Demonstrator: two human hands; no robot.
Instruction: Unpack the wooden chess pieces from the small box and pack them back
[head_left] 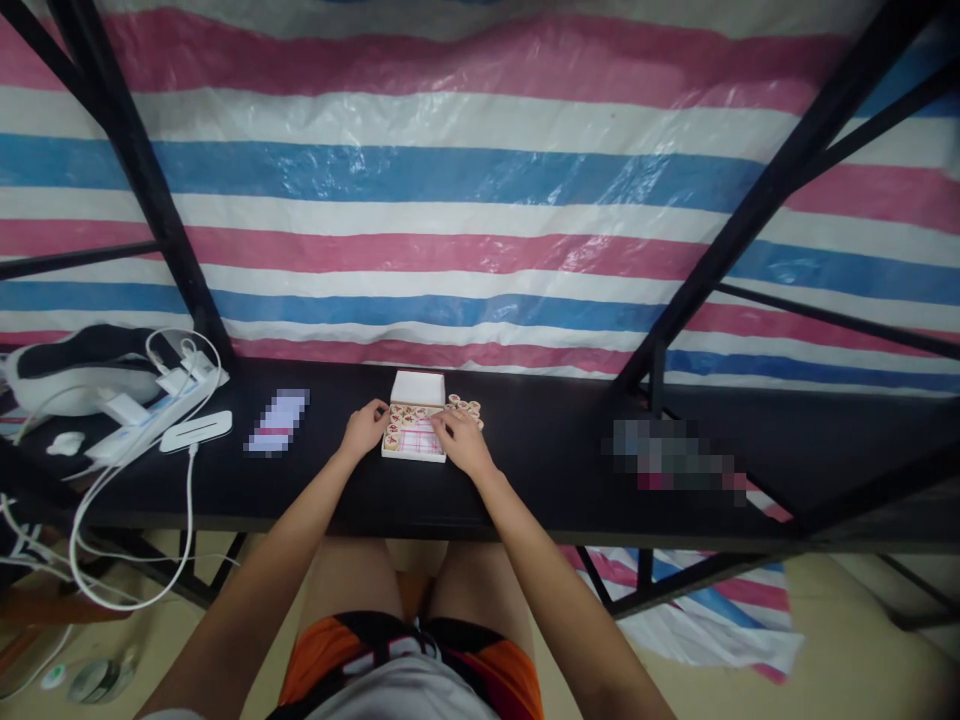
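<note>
A small white box (413,458) stands on the black desk, its lid (418,388) tipped up at the back. Round wooden chess pieces (406,413) with red characters lie along the back and left of the box. The bottom shows a pink-lined sheet (421,440). My left hand (367,428) has its curled fingers on the box's left edge. Over the right side, my right hand (463,442) has its fingertips together at a chess piece by the back row; the fingers partly hide it. More loose chess pieces (469,405) lie just beyond that hand, partly covered by it.
On the desk (540,450) to the left lie a blurred phone-like thing (277,420), a white charging pad (196,431) and a power strip (176,390) with tangled cables. A pixelated object (679,455) is at right. Black frame bars and a striped sheet (450,170) close off the back.
</note>
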